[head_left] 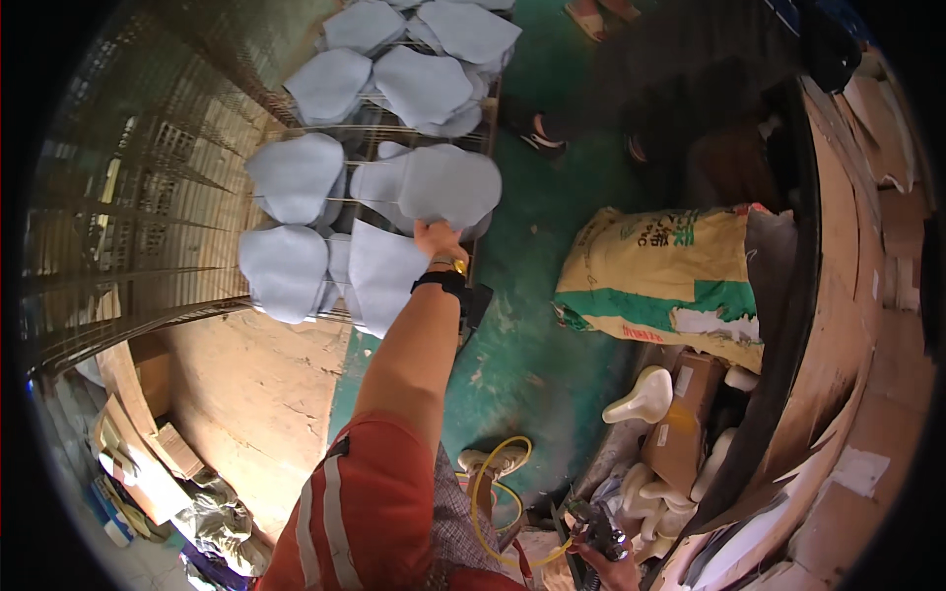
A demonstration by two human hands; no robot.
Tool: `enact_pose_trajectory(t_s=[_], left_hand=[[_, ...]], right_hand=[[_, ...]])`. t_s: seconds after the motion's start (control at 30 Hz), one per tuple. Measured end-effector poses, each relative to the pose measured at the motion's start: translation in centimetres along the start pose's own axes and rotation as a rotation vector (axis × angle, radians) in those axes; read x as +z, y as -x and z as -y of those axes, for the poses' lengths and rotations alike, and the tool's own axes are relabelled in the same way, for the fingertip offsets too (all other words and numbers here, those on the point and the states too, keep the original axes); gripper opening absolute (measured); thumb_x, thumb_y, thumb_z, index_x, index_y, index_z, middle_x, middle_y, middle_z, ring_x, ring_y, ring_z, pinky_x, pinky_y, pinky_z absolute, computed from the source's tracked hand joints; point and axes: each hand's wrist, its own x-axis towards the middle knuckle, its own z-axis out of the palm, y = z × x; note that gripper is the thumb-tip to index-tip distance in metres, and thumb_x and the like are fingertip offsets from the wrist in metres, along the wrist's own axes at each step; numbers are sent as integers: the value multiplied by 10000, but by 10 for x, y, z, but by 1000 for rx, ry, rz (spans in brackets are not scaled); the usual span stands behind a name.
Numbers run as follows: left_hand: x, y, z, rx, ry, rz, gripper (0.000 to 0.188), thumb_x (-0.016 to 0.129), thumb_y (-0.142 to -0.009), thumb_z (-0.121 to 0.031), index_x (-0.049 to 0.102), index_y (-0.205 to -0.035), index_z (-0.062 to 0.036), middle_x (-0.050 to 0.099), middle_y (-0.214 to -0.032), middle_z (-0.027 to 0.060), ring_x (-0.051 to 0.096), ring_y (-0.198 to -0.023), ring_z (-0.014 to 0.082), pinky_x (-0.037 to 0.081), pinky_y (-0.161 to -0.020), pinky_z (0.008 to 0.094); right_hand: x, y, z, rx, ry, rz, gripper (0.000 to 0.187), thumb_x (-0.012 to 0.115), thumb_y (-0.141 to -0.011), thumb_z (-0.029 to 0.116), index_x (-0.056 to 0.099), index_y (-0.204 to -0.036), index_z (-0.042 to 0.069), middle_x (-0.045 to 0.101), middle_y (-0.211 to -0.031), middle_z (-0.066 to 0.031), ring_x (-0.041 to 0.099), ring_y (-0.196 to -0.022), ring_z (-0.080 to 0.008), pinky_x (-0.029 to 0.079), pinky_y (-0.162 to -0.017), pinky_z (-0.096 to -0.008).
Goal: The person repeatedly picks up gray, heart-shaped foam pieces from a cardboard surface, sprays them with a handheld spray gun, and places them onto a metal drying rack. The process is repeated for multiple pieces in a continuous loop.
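Note:
My left arm, in a red-orange sleeve with pale stripes, reaches over a wire rack. At the rack's right edge my left hand (pixel 440 239) is closed, its fingers bent at the edge of a light grey saddle-shaped piece (pixel 448 187). A second grey piece (pixel 384 276) lies against the wrist, tilted. Low in the view my right hand (pixel 613 568), partly cut off by the rim, grips a metal air tool (pixel 594 532). A yellow hose (pixel 480 492) loops near it. Which kind of air tool it is stays unclear.
More grey pieces (pixel 296 182) lie in rows on the wire rack. A yellow and green sack (pixel 670 276) lies to the right. Below it are a cream bicycle saddle (pixel 641 394) and a cardboard box (pixel 680 433). A wooden board (pixel 261 394) is at left. Another person's foot (pixel 544 136) shows ahead.

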Motion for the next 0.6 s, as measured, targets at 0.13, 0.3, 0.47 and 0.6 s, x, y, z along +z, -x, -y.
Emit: enact_pose_trajectory(t_s=[0.13,0.3,0.47,0.6], left_hand=[[20,-21,2,-64,149,178,386,528,-761,33,537,-1095,-159,565,-947,36,553,-870,219,445,-873,541],[69,-43,-80,-87,413,349,461,476,-720,112,497,-1113,-128,535,-890,50,526,-762,214,491,-826,540],[104,18,-161,149,513,553,562,439,-706,157,463,-1184,-136,534,-908,71,507,-746,197,489,-859,527],[83,27,-135,156,622,486,615,420,-701,178,460,-1230,-132,538,-1001,63,532,-810,208,472,-906,521]], right_hand=[[4,-9,-4,44,39,11,253,709,-832,51,606,-1058,2,672,-874,-97,657,-768,-175,529,-614,-259],[-1,-31,-7,29,268,166,418,702,-808,-16,556,-1200,2,661,-946,-94,638,-760,-140,524,-626,-244],[23,-35,7,-263,-151,193,636,679,-805,-63,426,-1381,31,631,-1087,-86,602,-824,-115,501,-655,-223],[14,-47,-9,-166,-96,243,681,669,-813,-67,375,-1418,35,622,-1123,-95,610,-926,-165,520,-727,-260]])
